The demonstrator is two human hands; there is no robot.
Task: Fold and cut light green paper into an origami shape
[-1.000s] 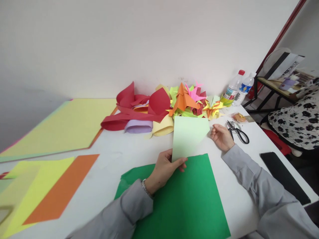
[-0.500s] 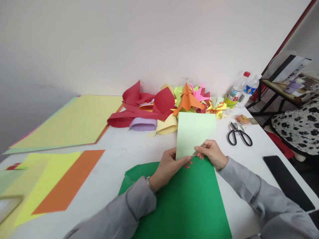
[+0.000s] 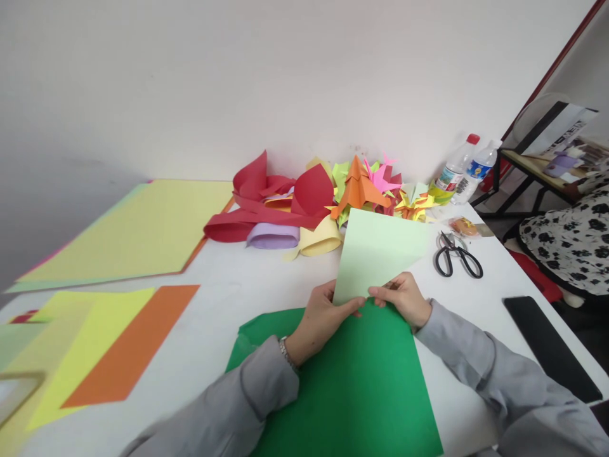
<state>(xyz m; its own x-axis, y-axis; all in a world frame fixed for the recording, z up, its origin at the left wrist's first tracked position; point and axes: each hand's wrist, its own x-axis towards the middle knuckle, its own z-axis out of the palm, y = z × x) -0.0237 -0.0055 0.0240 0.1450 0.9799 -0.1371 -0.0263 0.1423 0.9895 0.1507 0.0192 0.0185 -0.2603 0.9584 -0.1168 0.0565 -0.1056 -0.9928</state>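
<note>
Between my hands is a pale green sheet of paper (image 3: 375, 247), held up over the table and tilted, its far edge near the paper models. My left hand (image 3: 321, 320) pinches its lower left corner between thumb and fingers. At the near edge, my right hand (image 3: 402, 297) grips the paper with thumb and fingertips close to the left thumb; the right side there looks folded or bent over. Below both hands lies a large dark green sheet (image 3: 352, 387) on the white table.
Black-handled scissors (image 3: 457, 257) and a black flat object (image 3: 549, 346) lie to the right. Folded paper models (image 3: 359, 187) and red paper loops (image 3: 280, 203) line the wall. Two bottles (image 3: 454, 168) stand back right. Coloured sheets (image 3: 137, 235) and an orange strip (image 3: 137, 343) lie left.
The pale green sheet has turned a little, its far edge swinging right toward the scissors. My right hand has shifted slightly down and left, closer to my left thumb.
</note>
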